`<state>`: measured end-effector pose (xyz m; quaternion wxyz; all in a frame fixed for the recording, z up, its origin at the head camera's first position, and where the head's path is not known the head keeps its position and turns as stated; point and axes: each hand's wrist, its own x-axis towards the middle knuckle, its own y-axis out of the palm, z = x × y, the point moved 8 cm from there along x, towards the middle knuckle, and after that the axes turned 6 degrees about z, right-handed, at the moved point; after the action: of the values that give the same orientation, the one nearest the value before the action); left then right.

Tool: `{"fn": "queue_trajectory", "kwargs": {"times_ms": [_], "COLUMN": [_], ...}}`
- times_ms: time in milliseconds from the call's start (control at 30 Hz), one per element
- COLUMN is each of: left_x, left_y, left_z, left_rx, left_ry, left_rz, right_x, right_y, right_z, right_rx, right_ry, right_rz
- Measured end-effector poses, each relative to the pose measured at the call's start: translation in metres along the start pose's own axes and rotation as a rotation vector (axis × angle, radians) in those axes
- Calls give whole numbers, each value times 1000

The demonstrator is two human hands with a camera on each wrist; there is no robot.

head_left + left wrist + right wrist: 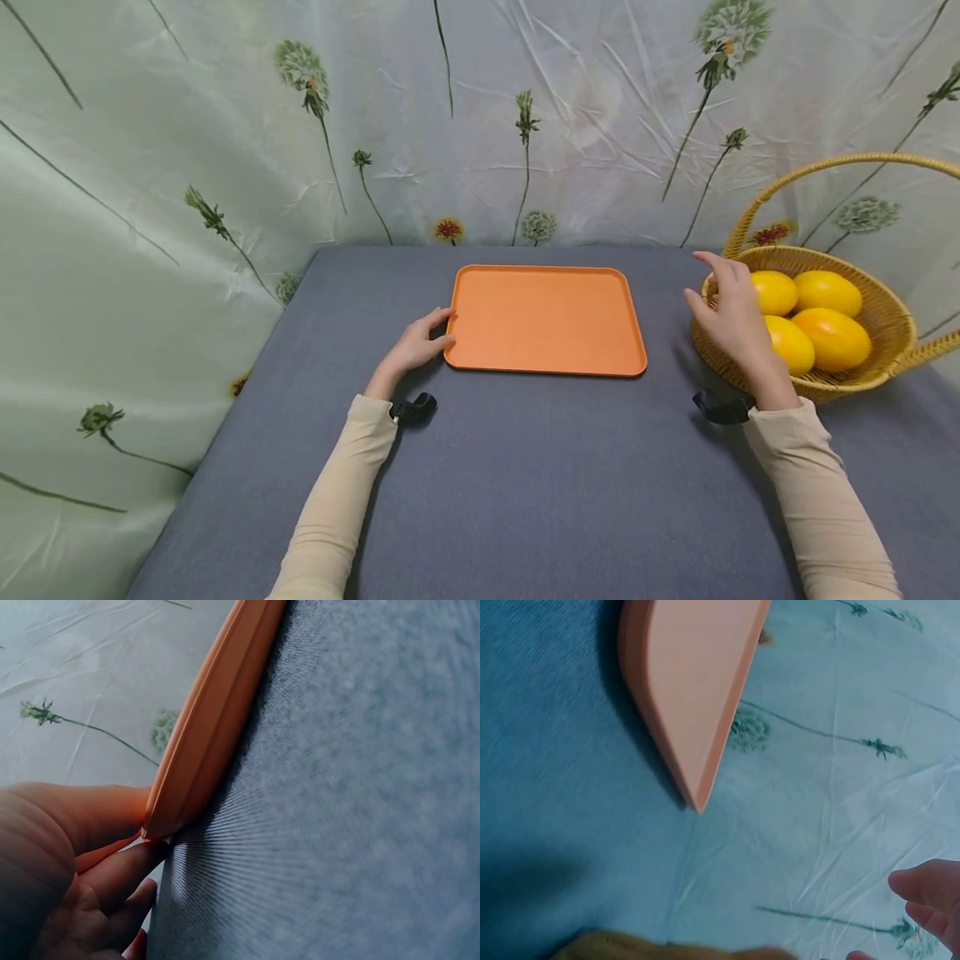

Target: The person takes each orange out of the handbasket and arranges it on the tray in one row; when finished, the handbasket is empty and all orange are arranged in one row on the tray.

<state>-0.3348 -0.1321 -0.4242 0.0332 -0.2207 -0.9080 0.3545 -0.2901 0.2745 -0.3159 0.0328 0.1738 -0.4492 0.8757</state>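
Note:
An orange rectangular tray (547,321) lies on the grey-blue cloth. My left hand (415,343) is at its left side, where thumb and fingers pinch the rim (202,735) near the front corner. Over the left edge of a wicker basket (896,333) hovers my right hand (731,312), thumb and fingers spread apart with nothing between them. Several yellow mangoes lie in the basket, among them an orange-tinged mango (831,339); the hand and wrist partly cover those on the left. The right wrist view catches only some fingertips (926,889).
The basket's tall arched handle (832,160) rises at the right. Behind and left of the table hangs a pale curtain (420,125) printed with dandelions. Grey-blue cloth (555,483) covers the table in front of the tray. A black strap sits on each wrist.

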Motion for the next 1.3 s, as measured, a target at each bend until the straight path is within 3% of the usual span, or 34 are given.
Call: {"fn": "queue_trajectory", "kwargs": {"times_ms": [300,500,767,1100,1300], "left_x": [-2,-2,-2,-3,-3], "left_y": [1,2,2,2,3], "left_z": [-9,-7,-5,-6,-5], "left_rx": [49,73,70,80,71], "left_ry": [55,28,16,21,10], "left_rz": [-24,-31,-42,-57,-55], "right_x": [-15,-22,-30,-35,-38], "right_y": [-15,-23,-31,-31,-29], "right_z": [-30,-44,-59,-71,-70], "right_rx": [-46,-95,-203,-276,-380], "right_ry": [86,133,179,162,95], "right_rz": [60,124,285,456,502]}}
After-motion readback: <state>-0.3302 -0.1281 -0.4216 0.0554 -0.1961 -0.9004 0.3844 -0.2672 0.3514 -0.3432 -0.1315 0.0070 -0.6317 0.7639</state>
